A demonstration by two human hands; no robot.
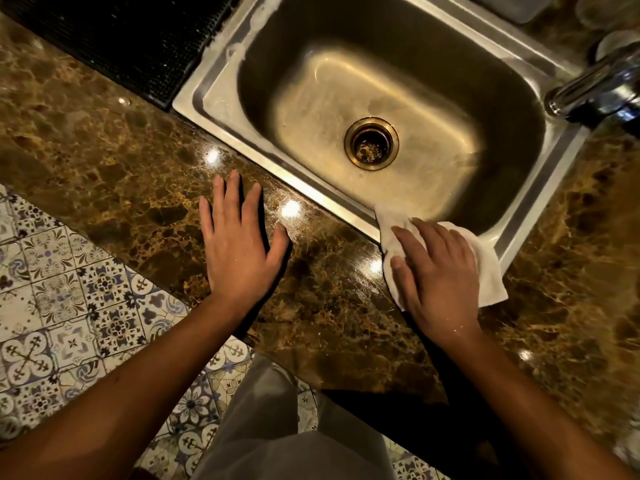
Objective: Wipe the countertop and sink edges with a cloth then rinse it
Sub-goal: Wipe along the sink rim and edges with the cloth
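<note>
The wiping looks midway: the right hand [438, 271] presses the white cloth [485, 268] flat-fingered over the sink's [194, 98] near corner, the left hand [239, 240] lies flat, empty, on the countertop [104, 161], and rinsing remains.

No text, label, brand mark or number can be read anywhere in view. The floor tiles [52, 306] bear only ornamental blue-and-white patterns, no letters. A faint scuff on the flat rim of the sink [221, 98] may be a stamp, but it is too small and blurred to make out.
</note>
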